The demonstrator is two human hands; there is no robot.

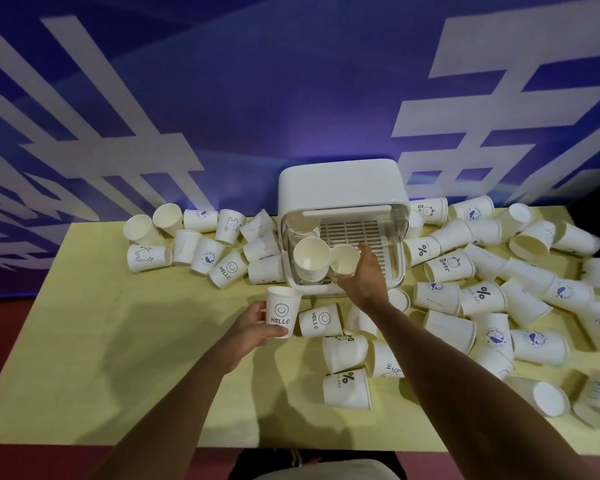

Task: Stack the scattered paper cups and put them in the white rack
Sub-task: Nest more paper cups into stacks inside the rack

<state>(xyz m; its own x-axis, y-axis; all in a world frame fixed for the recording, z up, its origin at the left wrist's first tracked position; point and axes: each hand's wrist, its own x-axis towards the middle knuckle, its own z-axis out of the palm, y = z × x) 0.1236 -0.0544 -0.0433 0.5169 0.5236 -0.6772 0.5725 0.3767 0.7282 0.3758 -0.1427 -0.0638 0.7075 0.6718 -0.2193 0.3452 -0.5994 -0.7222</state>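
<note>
While my left hand (253,329) wraps its fingers around an upright "HELLO" cup (282,311) just below the centre of the frame, my right hand (362,277) reaches up into the open front of the white rack (340,188) at centre. The right fingers are curled around a plain cup (343,259), tilted so its mouth faces me — it sits inside the rack, touching a taller stack of cups (311,259) to its left. The rack's slatted floor (352,230) shows behind both.

The rack stands at the far edge of the yellow table (84,341), against a blue wall with white characters (222,81). Loose cups lie on their sides all around: a cluster (201,240) in the middle left of the frame, and a much larger spread (499,289) filling the right side. Just right of my left hand, another "HELLO" cup on its side (321,320) rests on the table, and a "%" cup (347,389) stands lower down, near my right forearm.
</note>
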